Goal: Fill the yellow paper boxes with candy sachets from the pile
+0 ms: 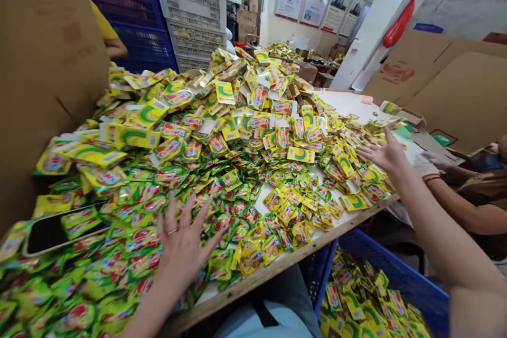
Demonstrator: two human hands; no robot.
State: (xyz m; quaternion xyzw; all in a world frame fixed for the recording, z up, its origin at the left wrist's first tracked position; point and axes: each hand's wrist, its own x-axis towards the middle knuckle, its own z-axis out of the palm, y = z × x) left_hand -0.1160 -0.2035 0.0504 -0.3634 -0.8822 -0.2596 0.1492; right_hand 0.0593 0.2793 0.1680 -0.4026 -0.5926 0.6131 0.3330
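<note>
My left hand (182, 240) is open, palm down with its fingers spread, over a layer of small green sachets (138, 240) with red fruit pictures. A ring shows on one finger. Farther out on the right, my right hand (386, 156) is open too, palm turned partly up and nothing in it, beside the small yellow-and-green boxes (301, 155). These printed boxes form a tall heap across the middle and back of the table. Between the hands lie yellow sachets (287, 211). Whether either hand touches the packets beneath it, I cannot tell.
A phone (47, 235) lies at left, a green sachet on it. Below the table's wooden edge (253, 284), a blue crate (400, 269) holds yellow boxes. Cardboard (47, 63) stands at left. A co-worker's gloved hand (425, 168) is at right; another person's arm (114, 48) shows behind.
</note>
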